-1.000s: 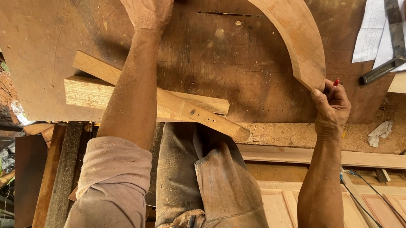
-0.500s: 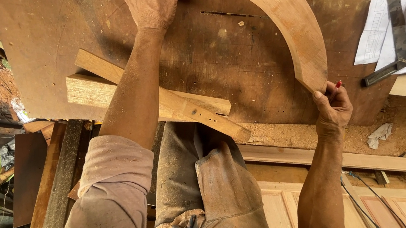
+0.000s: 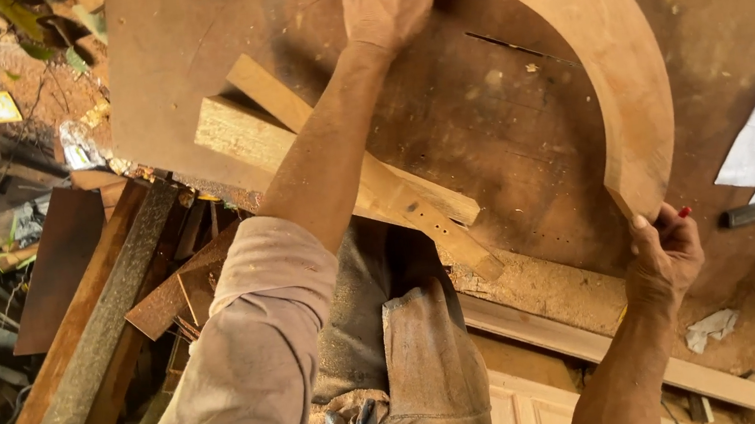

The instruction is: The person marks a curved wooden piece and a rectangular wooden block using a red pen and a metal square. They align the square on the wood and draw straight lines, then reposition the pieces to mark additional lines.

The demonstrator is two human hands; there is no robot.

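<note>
A broad brown board [image 3: 482, 136] covers the bench, and the curved wooden arch piece [image 3: 606, 76] lies flat on it, sweeping from the top down to the right. The left hand [image 3: 388, 0] presses near its upper end, fingers spread; the right hand [image 3: 667, 252] pinches the lower end, something small and red showing between the fingers. It looks like positioning or marking work. Two offcut strips [image 3: 363, 167] lie under the left forearm.

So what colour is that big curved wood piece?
Light tan, plain wood: the curved wood piece, clearest in the head view.
</note>
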